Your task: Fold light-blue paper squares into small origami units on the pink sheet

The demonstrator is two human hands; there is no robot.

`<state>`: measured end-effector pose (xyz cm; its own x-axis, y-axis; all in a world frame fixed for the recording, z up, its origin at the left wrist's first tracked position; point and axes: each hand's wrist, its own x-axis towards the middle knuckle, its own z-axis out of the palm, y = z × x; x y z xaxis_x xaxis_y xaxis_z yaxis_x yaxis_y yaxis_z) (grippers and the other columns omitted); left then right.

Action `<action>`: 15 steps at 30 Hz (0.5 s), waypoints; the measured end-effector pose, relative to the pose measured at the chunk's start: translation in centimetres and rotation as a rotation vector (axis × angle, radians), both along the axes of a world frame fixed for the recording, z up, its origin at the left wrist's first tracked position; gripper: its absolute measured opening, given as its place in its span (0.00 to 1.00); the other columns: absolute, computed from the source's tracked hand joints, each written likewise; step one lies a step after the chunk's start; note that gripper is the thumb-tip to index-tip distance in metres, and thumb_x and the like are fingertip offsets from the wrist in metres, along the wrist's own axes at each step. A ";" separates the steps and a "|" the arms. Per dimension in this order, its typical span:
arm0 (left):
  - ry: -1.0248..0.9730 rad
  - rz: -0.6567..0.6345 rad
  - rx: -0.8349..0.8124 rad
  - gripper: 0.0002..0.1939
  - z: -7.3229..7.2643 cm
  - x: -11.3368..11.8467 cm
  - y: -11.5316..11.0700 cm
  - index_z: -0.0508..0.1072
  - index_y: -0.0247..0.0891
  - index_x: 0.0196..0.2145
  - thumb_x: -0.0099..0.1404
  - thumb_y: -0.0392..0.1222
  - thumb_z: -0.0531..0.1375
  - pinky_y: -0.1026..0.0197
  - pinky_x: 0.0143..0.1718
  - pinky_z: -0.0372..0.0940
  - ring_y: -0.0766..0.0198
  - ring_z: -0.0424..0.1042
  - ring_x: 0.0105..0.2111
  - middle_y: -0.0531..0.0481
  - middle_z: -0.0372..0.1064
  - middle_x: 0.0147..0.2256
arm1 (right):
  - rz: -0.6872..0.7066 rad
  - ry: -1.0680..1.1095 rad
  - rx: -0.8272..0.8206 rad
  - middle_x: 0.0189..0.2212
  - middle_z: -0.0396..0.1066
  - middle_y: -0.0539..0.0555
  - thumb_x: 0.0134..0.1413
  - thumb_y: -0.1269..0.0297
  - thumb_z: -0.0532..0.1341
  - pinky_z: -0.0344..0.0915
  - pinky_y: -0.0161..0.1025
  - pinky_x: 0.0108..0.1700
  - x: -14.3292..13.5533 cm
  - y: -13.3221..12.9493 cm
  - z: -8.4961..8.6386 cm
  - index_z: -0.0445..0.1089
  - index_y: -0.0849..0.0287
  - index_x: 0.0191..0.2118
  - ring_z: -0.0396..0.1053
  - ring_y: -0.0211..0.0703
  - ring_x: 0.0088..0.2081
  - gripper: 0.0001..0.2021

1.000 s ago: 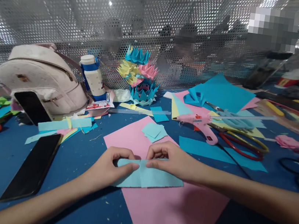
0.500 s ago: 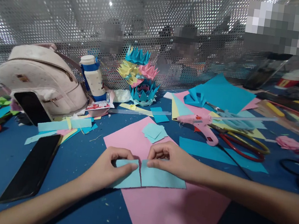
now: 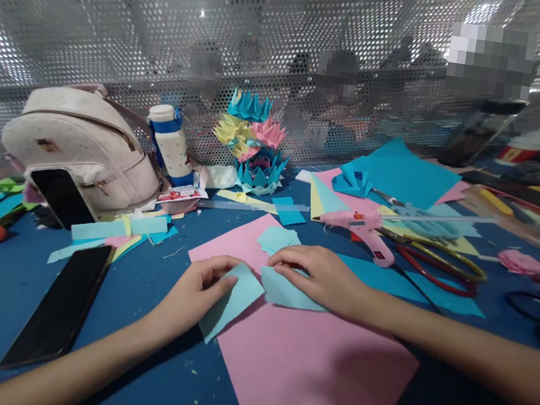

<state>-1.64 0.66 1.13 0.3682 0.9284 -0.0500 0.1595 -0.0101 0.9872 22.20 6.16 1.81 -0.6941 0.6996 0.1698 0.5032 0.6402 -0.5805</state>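
Observation:
My left hand [image 3: 205, 285] pinches a light blue piece of paper [image 3: 234, 305] between thumb and fingers, the piece tilted toward me. Beside it, my right hand [image 3: 322, 278] has its fingers closed on another light blue paper piece [image 3: 290, 292]. The two pieces are apart, their near corners almost meeting. Both are above a large pink sheet [image 3: 311, 369] on the blue table. Just behind my right hand lies a small stack of light blue paper squares [image 3: 275, 238], partly covered by the fingers.
A pink glue gun [image 3: 363, 232] and red-and-yellow-handled scissors [image 3: 442, 267] lie to the right. Folded paper flowers [image 3: 253, 140] stand at the back beside a bottle [image 3: 172, 145] and a white backpack [image 3: 82, 142]. A phone [image 3: 59, 307] and paper strips [image 3: 118, 231] are on the left.
The light blue paper, torn down the middle but close together before, is now two separated pieces. The left piece has turned and tilted; my right hand has lowered over its piece.

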 end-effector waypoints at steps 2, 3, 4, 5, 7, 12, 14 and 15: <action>-0.036 0.008 0.000 0.14 0.0 0.0 0.0 0.73 0.37 0.47 0.65 0.42 0.58 0.59 0.42 0.62 0.59 0.71 0.39 0.44 0.74 0.43 | 0.019 -0.051 0.162 0.41 0.74 0.54 0.65 0.67 0.53 0.62 0.39 0.42 0.2 0.2 -0.2 0.73 0.57 0.45 0.70 0.45 0.42 0.12; -0.054 0.012 -0.003 0.14 0.0 0.0 0.0 0.72 0.37 0.47 0.64 0.41 0.58 0.59 0.42 0.62 0.58 0.72 0.40 0.44 0.74 0.44 | 0.021 -0.066 0.234 0.41 0.73 0.55 0.65 0.67 0.53 0.62 0.40 0.42 0.2 0.2 -0.3 0.73 0.57 0.45 0.69 0.46 0.43 0.12; -0.074 0.020 -0.009 0.14 0.0 0.1 0.0 0.72 0.36 0.47 0.63 0.40 0.59 0.59 0.42 0.62 0.58 0.72 0.40 0.44 0.74 0.44 | 0.021 -0.074 0.299 0.42 0.72 0.56 0.65 0.67 0.53 0.62 0.41 0.43 0.2 0.2 -0.3 0.72 0.57 0.46 0.68 0.47 0.43 0.12; -0.100 0.029 -0.016 0.14 0.1 0.1 -0.1 0.72 0.36 0.47 0.63 0.39 0.59 0.59 0.43 0.62 0.58 0.72 0.41 0.43 0.74 0.44 | 0.025 -0.072 0.357 0.42 0.71 0.57 0.64 0.66 0.53 0.63 0.43 0.44 0.1 0.1 -0.4 0.72 0.57 0.47 0.67 0.47 0.44 0.11; -0.173 0.045 -0.036 0.15 0.0 0.4 -0.3 0.71 0.35 0.47 0.61 0.38 0.61 0.59 0.45 0.63 0.58 0.72 0.43 0.43 0.73 0.45 | 0.051 -0.044 0.440 0.46 0.69 0.59 0.64 0.63 0.55 0.63 0.45 0.48 -0.2 -0.3 -0.3 0.68 0.58 0.51 0.65 0.49 0.47 0.13; -0.397 0.044 -0.164 0.23 -0.3 0.9 -0.8 0.66 0.37 0.51 0.59 0.37 0.65 0.61 0.40 0.66 0.60 0.74 0.39 0.43 0.73 0.45 | 0.220 -0.079 0.643 0.55 0.64 0.61 0.65 0.60 0.54 0.60 0.50 0.54 -1.0 -2.2 -0.2 0.61 0.59 0.58 0.59 0.52 0.56 0.19; -0.444 0.057 -0.214 0.26 -0.4 1.1 -1.0 0.64 0.38 0.53 0.58 0.38 0.66 0.62 0.37 0.66 0.62 0.75 0.34 0.43 0.74 0.44 | 0.275 -0.125 0.685 0.56 0.64 0.60 0.66 0.58 0.53 0.58 0.51 0.56 -1.3 -2.8 -0.2 0.63 0.58 0.57 0.57 0.52 0.59 0.18; -0.461 0.070 -0.237 0.28 -0.4 1.2 -1.1 0.64 0.38 0.54 0.58 0.39 0.67 0.62 0.35 0.66 0.63 0.74 0.32 0.43 0.74 0.44 | 0.280 -0.128 0.671 0.57 0.65 0.59 0.66 0.57 0.52 0.57 0.51 0.57 -1.4 -3.0 -0.2 0.64 0.59 0.57 0.56 0.52 0.60 0.19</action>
